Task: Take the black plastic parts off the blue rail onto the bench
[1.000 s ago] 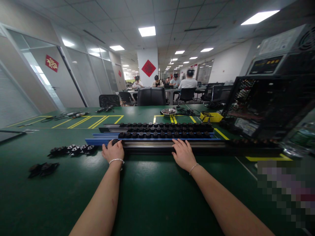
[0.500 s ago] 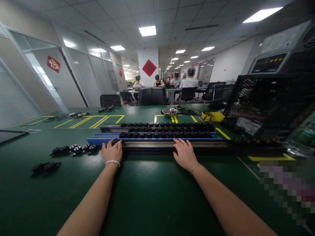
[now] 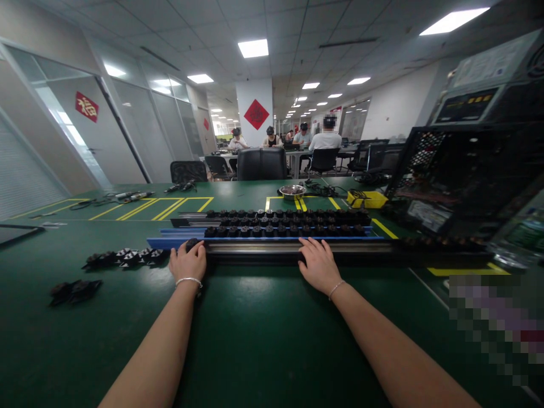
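Shifted slightly left over the past second: my left hand (image 3: 187, 264) and the black piece (image 3: 192, 244) with it, while my right hand (image 3: 318, 265) has barely budged. Across the green table (image 3: 255, 345) runs a long black rail (image 3: 255, 256), with blue rails (image 3: 165, 243) and rows of dark parts (image 3: 280, 231) just beyond; a loose cluster (image 3: 127, 258) lies farther left. My right fingers rest over the black rail, their grip impossible to tell. My left fingers grasp the black piece by the rail's left end.

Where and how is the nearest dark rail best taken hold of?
Likely the near edge of the dark rail, at two spaced spots, from the near side: it is long and lies crosswise, and the blue rail runs close behind.
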A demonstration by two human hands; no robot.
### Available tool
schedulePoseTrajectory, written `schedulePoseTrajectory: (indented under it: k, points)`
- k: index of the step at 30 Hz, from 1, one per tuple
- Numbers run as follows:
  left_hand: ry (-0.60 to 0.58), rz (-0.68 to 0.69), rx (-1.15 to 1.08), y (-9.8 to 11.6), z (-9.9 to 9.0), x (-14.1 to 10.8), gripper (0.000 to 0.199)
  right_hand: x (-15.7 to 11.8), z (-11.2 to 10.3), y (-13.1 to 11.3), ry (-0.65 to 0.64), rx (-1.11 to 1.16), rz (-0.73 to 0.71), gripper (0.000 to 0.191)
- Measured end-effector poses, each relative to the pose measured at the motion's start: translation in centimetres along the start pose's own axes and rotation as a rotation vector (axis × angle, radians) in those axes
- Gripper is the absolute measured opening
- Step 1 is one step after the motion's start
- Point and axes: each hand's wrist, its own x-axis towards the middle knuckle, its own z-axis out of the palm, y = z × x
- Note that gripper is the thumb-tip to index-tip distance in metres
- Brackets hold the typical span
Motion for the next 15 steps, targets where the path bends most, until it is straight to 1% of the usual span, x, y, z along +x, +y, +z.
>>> schedulePoseTrajectory:
  k: [6, 15]
  points:
    - [0.021, 0.069, 0.012, -0.51, 0.34, 0.35, 0.037, 0.04, 0.07, 0.10, -0.001, -0.004, -0.007, 0.022]
    - [-0.003, 0.058, 0.023, -0.92, 0.40, 0.84, 0.038, 0.02, 0.03, 0.13, 0.000, -0.002, -0.001, 0.023]
